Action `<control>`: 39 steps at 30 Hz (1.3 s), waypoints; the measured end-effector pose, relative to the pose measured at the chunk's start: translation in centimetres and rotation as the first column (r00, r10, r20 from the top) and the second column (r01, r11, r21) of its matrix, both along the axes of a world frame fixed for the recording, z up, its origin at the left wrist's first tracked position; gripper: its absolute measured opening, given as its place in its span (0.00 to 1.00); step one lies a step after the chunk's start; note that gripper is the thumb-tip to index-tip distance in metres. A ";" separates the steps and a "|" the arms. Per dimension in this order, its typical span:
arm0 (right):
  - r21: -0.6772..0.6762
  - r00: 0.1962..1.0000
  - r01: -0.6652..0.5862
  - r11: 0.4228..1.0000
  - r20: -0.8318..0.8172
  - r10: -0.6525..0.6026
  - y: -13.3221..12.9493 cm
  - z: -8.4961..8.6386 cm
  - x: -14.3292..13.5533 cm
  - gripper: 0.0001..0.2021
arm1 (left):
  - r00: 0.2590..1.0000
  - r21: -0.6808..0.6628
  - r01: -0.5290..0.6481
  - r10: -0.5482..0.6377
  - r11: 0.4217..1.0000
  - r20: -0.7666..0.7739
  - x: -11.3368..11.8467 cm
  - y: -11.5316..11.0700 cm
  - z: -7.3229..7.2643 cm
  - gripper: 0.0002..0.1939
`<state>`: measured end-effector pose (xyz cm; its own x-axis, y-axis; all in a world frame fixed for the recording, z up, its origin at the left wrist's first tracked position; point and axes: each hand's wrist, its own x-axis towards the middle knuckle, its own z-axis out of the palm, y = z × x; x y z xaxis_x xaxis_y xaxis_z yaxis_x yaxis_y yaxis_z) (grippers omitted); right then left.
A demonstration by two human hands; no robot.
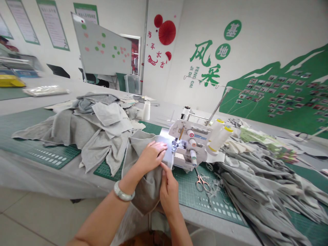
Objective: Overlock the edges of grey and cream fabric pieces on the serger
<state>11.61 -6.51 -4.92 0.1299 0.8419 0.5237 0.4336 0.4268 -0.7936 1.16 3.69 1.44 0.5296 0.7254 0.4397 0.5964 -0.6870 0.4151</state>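
A piece of grey fabric (143, 164) lies at the left side of a white serger sewing machine (188, 136) and hangs over the table's front edge. My left hand (152, 153), a pale bangle on its wrist, rests flat on this fabric with fingers stretched toward the lit needle area. Close below it, my right hand (169, 186) pinches the fabric's near edge between thumb and fingers. The fabric's far end reaches the machine's plate; whether it is under the presser foot I cannot tell.
Grey fabric pieces (74, 123) are heaped at the left, beside a white thread cone (146, 110). Scissors (202, 182) and thread scraps (215, 191) lie right of the machine on a green cutting mat (189, 194). More grey fabric (256, 181) is piled at the right.
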 end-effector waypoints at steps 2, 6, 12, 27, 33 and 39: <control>-0.008 1.000 -0.008 1.000 0.001 0.008 -0.1 0.0 0.0 0.18 | 0.999 0.009 -0.004 0.005 1.000 -0.051 0.2 -0.1 0.3 0.17; -0.017 1.000 -0.003 1.000 -0.008 0.003 0.0 0.1 -0.1 0.17 | 0.996 0.098 0.030 -0.021 0.995 -0.088 0.4 -1.0 0.9 0.16; -0.013 1.000 -0.007 1.000 -0.011 0.007 0.1 -0.1 -0.2 0.15 | 0.997 0.066 0.070 -0.070 0.995 -0.013 0.4 -2.0 0.2 0.16; -0.053 0.999 -0.042 0.998 0.018 0.043 0.4 0.4 -0.6 0.13 | 0.995 0.130 0.098 -0.094 0.987 -0.038 0.1 -1.8 0.5 0.16; -0.073 0.999 -0.040 0.997 0.021 0.042 0.6 0.9 -0.8 0.12 | 0.992 0.064 0.112 -0.115 0.992 0.048 -0.1 -1.0 -0.4 0.16; -0.052 0.998 -0.058 0.997 -0.022 0.056 0.6 1.2 -0.6 0.14 | 0.993 0.013 0.112 -0.113 0.994 0.041 -0.1 0.1 -0.3 0.16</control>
